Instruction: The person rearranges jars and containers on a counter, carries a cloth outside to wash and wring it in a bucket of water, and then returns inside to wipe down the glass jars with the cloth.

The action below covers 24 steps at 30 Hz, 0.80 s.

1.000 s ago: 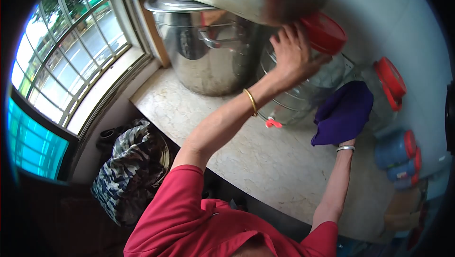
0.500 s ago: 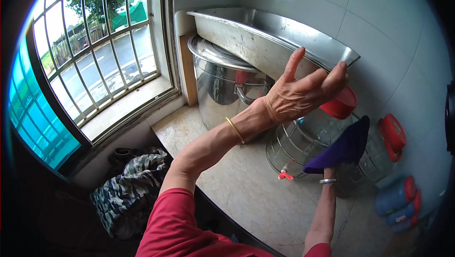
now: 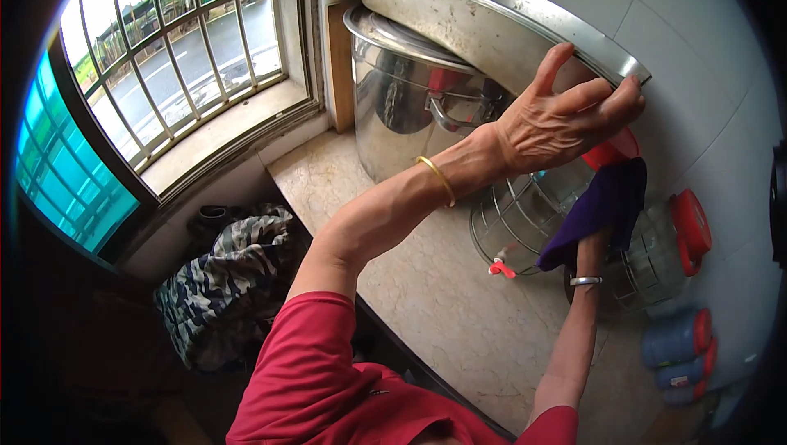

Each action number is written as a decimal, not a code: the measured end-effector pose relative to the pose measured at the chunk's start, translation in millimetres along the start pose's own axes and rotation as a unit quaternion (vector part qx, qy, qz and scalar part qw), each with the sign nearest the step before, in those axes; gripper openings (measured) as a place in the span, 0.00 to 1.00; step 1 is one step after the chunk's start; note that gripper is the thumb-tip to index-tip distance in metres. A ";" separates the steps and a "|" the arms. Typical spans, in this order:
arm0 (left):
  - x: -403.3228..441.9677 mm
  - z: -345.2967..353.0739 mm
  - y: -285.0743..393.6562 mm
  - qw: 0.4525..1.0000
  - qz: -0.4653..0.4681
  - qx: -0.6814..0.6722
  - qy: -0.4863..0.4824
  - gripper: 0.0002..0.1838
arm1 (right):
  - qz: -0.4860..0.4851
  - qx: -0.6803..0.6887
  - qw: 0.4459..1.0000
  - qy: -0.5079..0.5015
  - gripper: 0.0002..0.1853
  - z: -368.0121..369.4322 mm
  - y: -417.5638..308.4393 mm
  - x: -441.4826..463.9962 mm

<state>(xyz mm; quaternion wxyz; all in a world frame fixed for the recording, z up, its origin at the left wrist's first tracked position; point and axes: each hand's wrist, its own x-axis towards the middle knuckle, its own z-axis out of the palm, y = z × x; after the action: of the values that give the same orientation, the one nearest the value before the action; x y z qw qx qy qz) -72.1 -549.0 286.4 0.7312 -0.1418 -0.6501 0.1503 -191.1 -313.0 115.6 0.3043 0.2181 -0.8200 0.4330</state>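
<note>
Our purple cloth (image 3: 601, 209) is now closer to the red lid (image 3: 619, 150), hiding our right hand's (image 3: 594, 246) grip. Our left hand (image 3: 551, 127) spreads by the tray (image 3: 488, 35).

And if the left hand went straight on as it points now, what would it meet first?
Probably the metal tray, near its corner, though the left hand may already touch it.

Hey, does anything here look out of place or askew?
The big steel tray looks oddly placed: it sits atop the lidded pot and juts well past it toward the glass jar, so it seems precariously perched. The left hand is by its overhanging end. I see no spill on the countertop.
</note>
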 end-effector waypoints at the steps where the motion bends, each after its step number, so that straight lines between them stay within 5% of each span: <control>1: -0.3 3.5 1.0 1.000 0.009 0.021 0.005 0.23 | -0.002 0.000 1.000 -0.002 0.23 0.2 0.6 0.6; 5: -6.4 31.1 3.8 0.993 0.000 0.095 -0.067 0.25 | -0.008 0.000 1.000 -0.005 0.23 -4.4 1.9 6.2; 16: -7.6 63.8 13.2 0.996 -0.007 0.067 -0.057 0.19 | -0.008 0.003 1.000 -0.012 0.22 -13.9 9.9 15.3; 22: -13.8 53.0 27.3 0.996 -0.018 0.039 -0.084 0.26 | -0.005 0.002 1.000 -0.018 0.22 -26.2 14.5 25.4; 24: -22.4 41.1 42.0 0.985 -0.053 -0.166 -0.002 0.26 | -0.004 -0.001 1.000 -0.018 0.22 -30.3 16.1 29.2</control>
<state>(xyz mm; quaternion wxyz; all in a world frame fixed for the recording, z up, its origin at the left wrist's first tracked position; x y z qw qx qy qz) -116.9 -519.2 253.8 0.7030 -0.2264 -0.6742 0.0019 -212.7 -281.6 139.7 0.2912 0.2286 -0.8252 0.4267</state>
